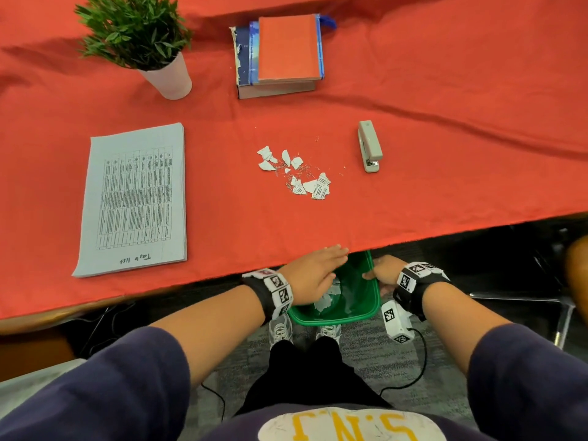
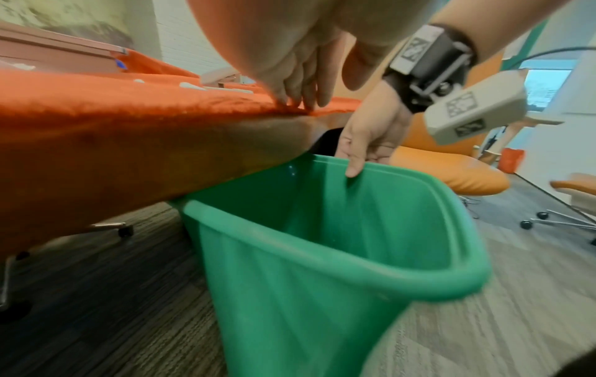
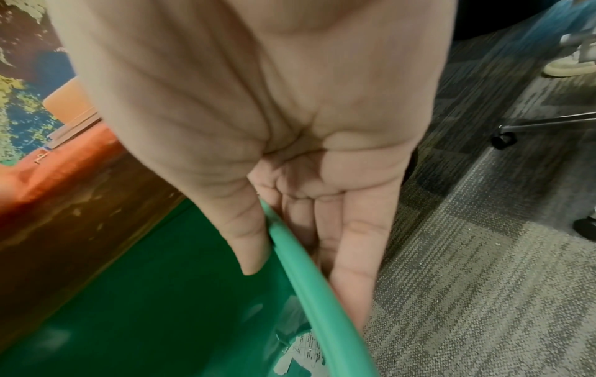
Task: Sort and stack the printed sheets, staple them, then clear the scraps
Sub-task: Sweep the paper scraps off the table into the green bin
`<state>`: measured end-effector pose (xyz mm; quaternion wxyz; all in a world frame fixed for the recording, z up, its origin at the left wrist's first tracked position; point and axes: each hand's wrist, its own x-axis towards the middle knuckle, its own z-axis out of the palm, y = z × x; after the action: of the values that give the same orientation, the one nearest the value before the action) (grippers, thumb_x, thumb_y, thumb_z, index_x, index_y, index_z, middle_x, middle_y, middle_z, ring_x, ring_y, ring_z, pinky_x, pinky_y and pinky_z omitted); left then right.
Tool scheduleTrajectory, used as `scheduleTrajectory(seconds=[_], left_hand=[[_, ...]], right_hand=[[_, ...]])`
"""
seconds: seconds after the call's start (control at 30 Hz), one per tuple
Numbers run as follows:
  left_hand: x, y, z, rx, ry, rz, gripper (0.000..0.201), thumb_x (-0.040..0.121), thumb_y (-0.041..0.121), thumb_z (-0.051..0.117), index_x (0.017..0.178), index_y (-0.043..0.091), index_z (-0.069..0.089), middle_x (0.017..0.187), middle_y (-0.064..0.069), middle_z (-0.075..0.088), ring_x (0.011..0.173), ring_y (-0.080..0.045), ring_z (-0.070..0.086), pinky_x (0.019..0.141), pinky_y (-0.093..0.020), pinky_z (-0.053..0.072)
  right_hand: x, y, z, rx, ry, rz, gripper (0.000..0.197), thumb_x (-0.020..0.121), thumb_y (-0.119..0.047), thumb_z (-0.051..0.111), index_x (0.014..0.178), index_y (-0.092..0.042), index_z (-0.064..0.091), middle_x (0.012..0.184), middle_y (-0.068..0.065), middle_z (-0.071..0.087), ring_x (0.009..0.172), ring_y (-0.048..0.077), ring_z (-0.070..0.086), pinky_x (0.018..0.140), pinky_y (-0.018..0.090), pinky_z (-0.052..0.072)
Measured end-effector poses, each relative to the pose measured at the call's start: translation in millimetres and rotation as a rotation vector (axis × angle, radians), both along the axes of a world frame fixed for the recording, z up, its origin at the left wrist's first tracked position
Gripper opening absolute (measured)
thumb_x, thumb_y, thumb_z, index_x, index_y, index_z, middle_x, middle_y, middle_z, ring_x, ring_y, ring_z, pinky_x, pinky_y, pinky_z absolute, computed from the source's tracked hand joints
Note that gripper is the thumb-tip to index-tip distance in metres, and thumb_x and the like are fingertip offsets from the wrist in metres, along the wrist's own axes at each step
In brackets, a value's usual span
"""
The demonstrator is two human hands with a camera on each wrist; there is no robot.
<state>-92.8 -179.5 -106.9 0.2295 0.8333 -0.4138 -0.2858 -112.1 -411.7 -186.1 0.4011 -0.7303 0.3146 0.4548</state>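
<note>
**Green bin held under the bench edge for the scraps**

Green plastic, thin-walled and light: the bin point(image 1: 359, 300) hangs just below the near edge of the bench point(image 1: 445, 154), its mouth partly tucked under the red cloth. The right hand point(image 1: 383, 272) pinches the bin's rim, thumb inside and the other fingers point(image 3: 351, 255) outside. The left hand point(image 1: 313, 272) lies flat with straight fingers at the bench edge above the bin, holding nothing.

To do this step well, I judge the rim should sit tight against the bench edge, leaving no gap — then the flat left hand can sweep the pile straight over the edge in slow strokes, so the tiny bits don't scatter.

The scraps point(image 1: 294, 173) — torn white bits of printed paper mixed with loose staples — lie mid-bench, well back from the near edge, between the stack of sheets point(image 1: 133, 198) and the stapler point(image 1: 369, 146). A few pieces already lie in the bin.
</note>
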Motion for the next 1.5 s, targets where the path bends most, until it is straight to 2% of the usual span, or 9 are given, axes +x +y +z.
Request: scheduleTrajectory(seconds=[0.13, 0.37, 0.47, 0.57, 0.77, 0.87, 0.97, 1.23, 1.5], left_hand=[[-14.9, 9.4, 3.3, -0.004, 0.068, -0.024, 0.043, 0.101, 0.017, 0.036, 0.143, 0.012, 0.043, 0.153, -0.002, 0.036, 0.144, -0.012, 0.026, 0.119, -0.027, 0.02], [-0.3, -6.1, 0.2, -0.045, -0.094, 0.074, 0.044, 0.097, 0.017, 0.041, 0.14, 0.008, 0.047, 0.148, -0.007, 0.041, 0.141, -0.021, 0.031, 0.116, -0.038, 0.029], [1.9, -6.3, 5.3, -0.04, 0.007, 0.036, 0.038, 0.097, 0.019, 0.041, 0.129, 0.013, 0.059, 0.127, -0.007, 0.061, 0.118, -0.023, 0.055, 0.098, -0.04, 0.047], [27.2, -9.2, 28.1, -0.106, 0.119, 0.334, 0.033, 0.096, 0.028, 0.041, 0.118, 0.026, 0.065, 0.107, 0.0, 0.071, 0.09, -0.027, 0.068, 0.078, -0.043, 0.057], [149.7, 1.2, 46.5, -0.017, -0.104, 0.67, 0.031, 0.095, 0.014, 0.044, 0.122, 0.011, 0.059, 0.131, -0.008, 0.056, 0.121, -0.023, 0.051, 0.102, -0.031, 0.038], [195.7, 19.7, 24.7, 0.179, -0.152, 0.664, 0.045, 0.096, 0.014, 0.042, 0.14, 0.003, 0.041, 0.15, -0.016, 0.035, 0.14, -0.028, 0.03, 0.115, -0.033, 0.021], [214.9, 34.1, 3.6, 0.294, -0.092, 0.681, 0.061, 0.099, 0.022, 0.039, 0.151, 0.002, 0.013, 0.16, -0.016, 0.005, 0.148, -0.03, 0.003, 0.12, -0.037, 0.007], [159.5, 26.1, 2.2, 0.229, -0.058, 0.26, 0.066, 0.101, 0.025, 0.038, 0.152, 0.005, 0.002, 0.16, -0.013, -0.008, 0.148, -0.029, -0.007, 0.121, -0.04, 0.0], [45.6, 17.9, 18.8, 0.148, 0.109, -0.141, 0.056, 0.104, 0.034, 0.028, 0.154, 0.022, 0.005, 0.16, 0.007, -0.004, 0.146, -0.007, -0.004, 0.119, -0.029, 0.005]], right_hand=[[0.0, 0.1, -1.4, 0.002, 0.01, 0.018, 0.051, 0.083, -0.016, 0.071, 0.129, -0.002, 0.053, 0.123, 0.018, 0.064, 0.085, 0.038, 0.072, 0.073, 0.053, 0.059], [0.7, -1.8, -3.8, -0.014, 0.01, 0.023, 0.046, 0.082, -0.016, 0.072, 0.123, -0.001, 0.057, 0.113, 0.019, 0.068, 0.082, 0.038, 0.072, 0.073, 0.054, 0.059], [2.3, -0.2, 2.0, -0.014, 0.011, 0.03, 0.033, 0.084, -0.014, 0.07, 0.112, 0.001, 0.062, 0.1, 0.019, 0.072, 0.086, 0.039, 0.071, 0.076, 0.055, 0.057], [2.7, 0.0, 6.5, -0.005, 0.003, 0.033, 0.025, 0.086, -0.011, 0.067, 0.107, 0.003, 0.064, 0.099, 0.021, 0.072, 0.088, 0.038, 0.071, 0.078, 0.054, 0.057], [6.6, -4.3, 5.9, -0.021, -0.036, 0.139, 0.026, 0.09, -0.016, 0.064, 0.11, 0.0, 0.065, 0.097, 0.014, 0.072, 0.064, 0.02, 0.072, 0.056, 0.028, 0.056], [9.1, -9.0, -1.3, -0.071, -0.036, 0.26, 0.033, 0.088, -0.027, 0.066, 0.111, -0.003, 0.067, 0.109, 0.012, 0.072, 0.094, 0.026, 0.07, 0.086, 0.035, 0.055], [10.6, -12.5, -7.0, -0.1, -0.039, 0.299, 0.035, 0.087, -0.029, 0.066, 0.11, -0.002, 0.067, 0.108, 0.014, 0.072, 0.096, 0.029, 0.069, 0.089, 0.037, 0.053], [14.7, -12.6, -1.3, -0.159, -0.011, 0.484, 0.044, 0.093, -0.037, 0.057, 0.112, 0.002, 0.064, 0.113, 0.019, 0.068, 0.074, 0.023, 0.057, 0.074, 0.03, 0.042], [14.6, -14.9, -6.0, -0.181, -0.018, 0.442, 0.048, 0.091, -0.039, 0.06, 0.122, -0.001, 0.059, 0.106, 0.011, 0.061, 0.038, -0.007, 0.053, 0.063, 0.025, 0.043]])
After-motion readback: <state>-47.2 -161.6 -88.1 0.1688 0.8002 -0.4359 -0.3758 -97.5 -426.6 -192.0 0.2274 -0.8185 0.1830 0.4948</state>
